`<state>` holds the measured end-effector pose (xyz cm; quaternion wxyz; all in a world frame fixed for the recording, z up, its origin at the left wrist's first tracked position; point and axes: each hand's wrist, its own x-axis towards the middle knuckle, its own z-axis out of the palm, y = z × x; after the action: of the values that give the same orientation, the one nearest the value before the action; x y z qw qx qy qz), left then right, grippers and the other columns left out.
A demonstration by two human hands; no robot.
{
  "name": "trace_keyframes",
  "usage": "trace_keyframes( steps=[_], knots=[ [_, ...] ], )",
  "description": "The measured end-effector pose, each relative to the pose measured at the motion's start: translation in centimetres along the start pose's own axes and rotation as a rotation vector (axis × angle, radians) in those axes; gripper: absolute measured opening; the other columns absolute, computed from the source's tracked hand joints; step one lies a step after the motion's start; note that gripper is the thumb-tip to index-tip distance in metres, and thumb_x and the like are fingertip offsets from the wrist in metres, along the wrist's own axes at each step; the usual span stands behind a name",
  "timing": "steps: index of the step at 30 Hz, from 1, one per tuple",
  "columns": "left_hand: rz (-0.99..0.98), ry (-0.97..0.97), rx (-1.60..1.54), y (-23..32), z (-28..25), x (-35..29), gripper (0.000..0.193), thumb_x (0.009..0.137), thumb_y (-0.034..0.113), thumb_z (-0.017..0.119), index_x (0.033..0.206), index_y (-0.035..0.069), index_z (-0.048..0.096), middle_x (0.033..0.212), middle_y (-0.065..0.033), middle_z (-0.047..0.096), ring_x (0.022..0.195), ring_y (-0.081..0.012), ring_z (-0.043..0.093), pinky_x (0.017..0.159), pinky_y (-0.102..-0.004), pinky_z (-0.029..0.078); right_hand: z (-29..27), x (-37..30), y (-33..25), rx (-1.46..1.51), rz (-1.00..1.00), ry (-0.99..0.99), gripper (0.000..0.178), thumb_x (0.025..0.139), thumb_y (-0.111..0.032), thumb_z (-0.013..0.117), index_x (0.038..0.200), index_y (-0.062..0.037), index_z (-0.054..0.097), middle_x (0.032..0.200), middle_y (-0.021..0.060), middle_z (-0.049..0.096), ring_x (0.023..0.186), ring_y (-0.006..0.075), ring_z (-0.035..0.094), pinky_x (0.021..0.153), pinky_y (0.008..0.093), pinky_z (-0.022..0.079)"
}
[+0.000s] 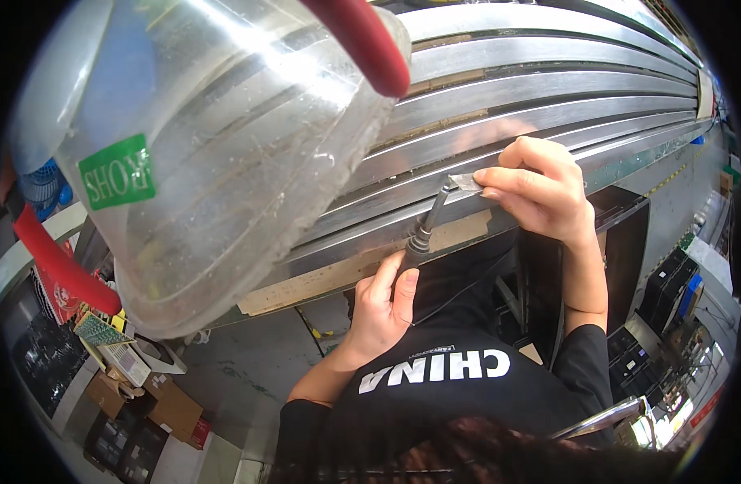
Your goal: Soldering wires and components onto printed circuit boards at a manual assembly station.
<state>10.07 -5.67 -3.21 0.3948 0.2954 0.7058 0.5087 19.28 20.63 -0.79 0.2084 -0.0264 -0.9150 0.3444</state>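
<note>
I see the left hand (378,310) wrapped around the dark handle of a soldering-iron-like tool (421,234), its metal shaft slanting upward. The right hand (546,189) pinches a small grey scrap (465,183) right at the tool's tip; I can't tell if they touch. Both sit before long metal rails (564,83), right of a clear plastic shell (257,210) bearing a green sticker (119,172).

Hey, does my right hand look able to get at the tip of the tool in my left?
Probably yes: the right hand is close to the tip of the dark-handled tool, with only the small grey piece it pinches in between.
</note>
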Motion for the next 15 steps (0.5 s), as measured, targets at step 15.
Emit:
trace_keyframes(
  steps=[15],
  knots=[
    [-0.007,0.005,0.033,-0.26,0.21,0.06,0.024,0.101,0.011,0.051,0.117,-0.005,0.060,0.062,-0.0008,0.054,0.051,-0.0110,0.043,0.050,-0.0248,0.036,-0.17,-0.23,-0.09,0.012,0.019,0.001,0.015,0.076,-0.006,0.076,0.090,-0.0039,0.074,0.076,0.0044,0.058,0.057,0.0174,0.047,0.053,0.0297,0.039]
  ],
)
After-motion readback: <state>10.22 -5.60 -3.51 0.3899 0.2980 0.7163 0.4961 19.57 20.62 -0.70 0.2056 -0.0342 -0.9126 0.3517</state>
